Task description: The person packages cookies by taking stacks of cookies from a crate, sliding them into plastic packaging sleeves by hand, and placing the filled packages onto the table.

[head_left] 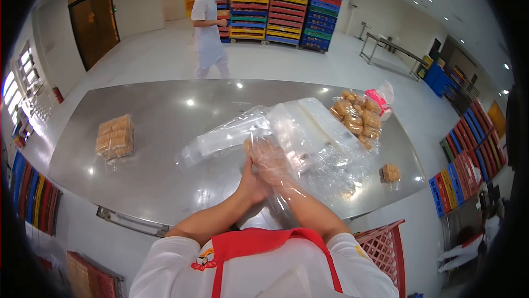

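Both my hands are at the middle of the steel table, close together. A clear plastic bag (282,205) wraps over my right hand (271,163) and forearm; its fingers stretch forward, partly blurred under the film. Against its left side, my left hand (252,182) is closed on the bag, its fingertips partly hidden. Just beyond lies a stack of clear plastic bags (306,124), with loose crumpled film on its right. A bag of brown bread rolls (358,116) lies at the right back. Another pack of rolls (115,135) sits far left, and a small pack (390,173) is at right.
The steel table (160,182) spans the space before me. A pink-and-white packet (380,99) lies at its back right. A red crate (383,248) stands by my right side. Beyond the table a person (208,33) is upright near stacked colored crates (286,14).
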A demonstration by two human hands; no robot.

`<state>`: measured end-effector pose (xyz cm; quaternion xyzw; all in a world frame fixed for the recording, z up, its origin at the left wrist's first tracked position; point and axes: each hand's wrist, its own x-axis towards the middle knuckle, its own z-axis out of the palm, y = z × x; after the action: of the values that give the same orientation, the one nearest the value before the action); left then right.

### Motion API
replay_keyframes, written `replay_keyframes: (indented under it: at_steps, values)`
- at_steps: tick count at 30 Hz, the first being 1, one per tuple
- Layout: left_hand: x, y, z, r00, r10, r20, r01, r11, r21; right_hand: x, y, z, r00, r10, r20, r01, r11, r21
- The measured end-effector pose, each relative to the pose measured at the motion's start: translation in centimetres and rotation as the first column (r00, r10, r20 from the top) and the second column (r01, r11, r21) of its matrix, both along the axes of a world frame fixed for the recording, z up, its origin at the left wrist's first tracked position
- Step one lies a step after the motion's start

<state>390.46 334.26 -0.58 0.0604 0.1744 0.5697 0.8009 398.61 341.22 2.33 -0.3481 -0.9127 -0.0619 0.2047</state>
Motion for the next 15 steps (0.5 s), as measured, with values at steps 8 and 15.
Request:
replay_keyframes:
  at_steps: [8,15]
  values:
    - [-0.8,-3.7,-8.0,0.797,-0.536,-0.277,0.504,0.844,-0.184,0.8,0.2,-5.8,0.999,-0.037,-0.006,0.037,0.999,0.027]
    - [-0.5,-3.2,-7.9,0.697,-0.572,-0.433,0.508,0.819,-0.266,0.3,1.9,-8.6,0.998,-0.031,-0.047,0.032,0.999,0.014]
